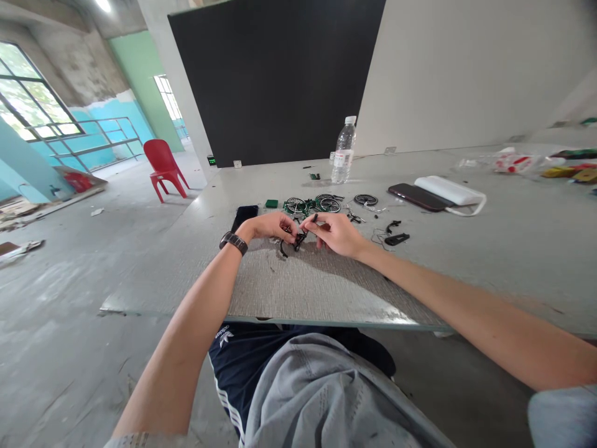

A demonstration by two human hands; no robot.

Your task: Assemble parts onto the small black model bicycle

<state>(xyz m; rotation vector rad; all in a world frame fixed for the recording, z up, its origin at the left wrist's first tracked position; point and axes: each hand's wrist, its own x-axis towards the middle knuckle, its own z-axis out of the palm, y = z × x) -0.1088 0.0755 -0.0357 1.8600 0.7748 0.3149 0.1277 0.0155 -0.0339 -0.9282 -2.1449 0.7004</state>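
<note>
Near the table's front, my left hand (277, 226) pinches a small black part (299, 241) with a curved piece sticking out below. Beside it on the right, my right hand (334, 234) holds a small dark stick-like piece (314, 218) between thumb and fingers. Just beyond both hands lies a small green bicycle model (308, 205) with spoked wheels. A loose black wheel (365, 200) rests to its right. Several black parts, among them a flat elongated one (397, 239), lie right of my right hand. The fingers partly cover the held parts.
A water bottle (343, 152) stands behind the model. A phone (245, 215) and a green block (271, 203) lie left. A dark case (418, 196) and white power bank (448, 190) lie right, with plastic bags (513, 162) farther back. The grey table (298, 292) ends before my lap.
</note>
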